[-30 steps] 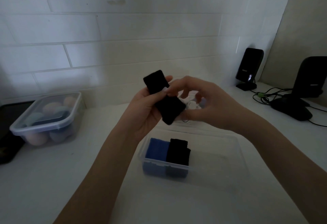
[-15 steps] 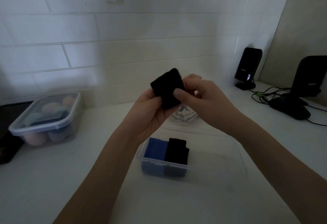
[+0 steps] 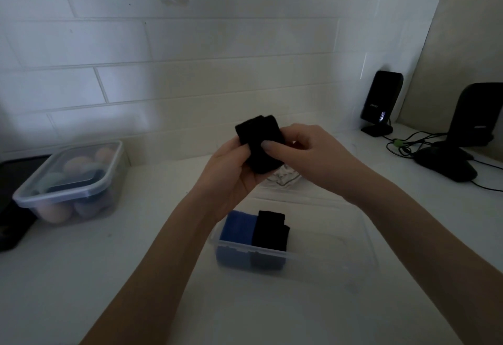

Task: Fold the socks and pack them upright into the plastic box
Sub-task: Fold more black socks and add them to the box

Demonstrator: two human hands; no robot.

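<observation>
A folded black sock (image 3: 260,143) is held up above the white counter between both hands. My left hand (image 3: 231,176) cups it from below and the left. My right hand (image 3: 307,157) pinches its right side with the thumb on the front. Below them a clear plastic box (image 3: 353,249) lies open on the counter. A folded blue sock (image 3: 238,226) and a folded black sock (image 3: 270,231) stand upright side by side at the box's left end. A light-coloured sock (image 3: 283,177) lies on the counter behind the box, partly hidden by my hands.
A lidded clear container (image 3: 68,181) with round items stands at the left, a dark flat object (image 3: 11,208) beside it. Two black speakers (image 3: 381,102) (image 3: 476,116), a black mouse (image 3: 446,166) and cables (image 3: 405,144) sit at the right. A tiled wall stands behind.
The long black sock has been folded into a compact bundle. My right hand has shifted from its lower end to pinching the folded bundle's right side.
</observation>
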